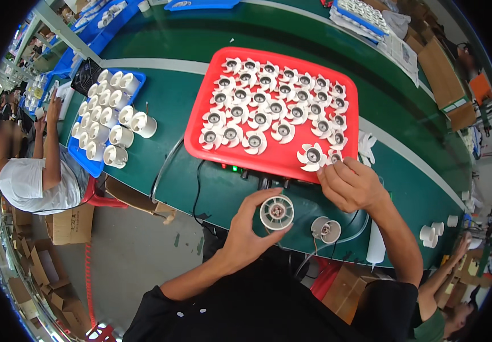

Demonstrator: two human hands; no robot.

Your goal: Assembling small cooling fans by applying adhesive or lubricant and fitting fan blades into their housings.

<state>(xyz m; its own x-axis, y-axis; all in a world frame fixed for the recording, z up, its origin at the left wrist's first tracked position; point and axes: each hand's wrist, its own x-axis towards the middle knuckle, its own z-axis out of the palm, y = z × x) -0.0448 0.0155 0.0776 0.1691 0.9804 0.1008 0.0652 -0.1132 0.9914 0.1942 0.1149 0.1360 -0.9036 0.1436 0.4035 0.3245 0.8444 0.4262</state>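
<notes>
My left hand (245,229) grips a white round fan housing (277,212) by its sides, its open end with spokes and a hub facing up. Over the near right corner of the red tray (291,171), my right hand (351,183) has its fingertips closed on a small white fan impeller (335,156), partly covered by the fingers. Beside it lies another impeller (312,155) with a dark ring at its centre. Several rows of such impellers fill the tray behind. A second white housing (326,229) stands on the green table near my right forearm.
A blue tray (89,161) with several white cups stands at left, more cups beside it. A white-tipped bottle (376,245), hoses and cables lie near the front edge. A white glove (366,147) rests right of the red tray. Other people sit left and right.
</notes>
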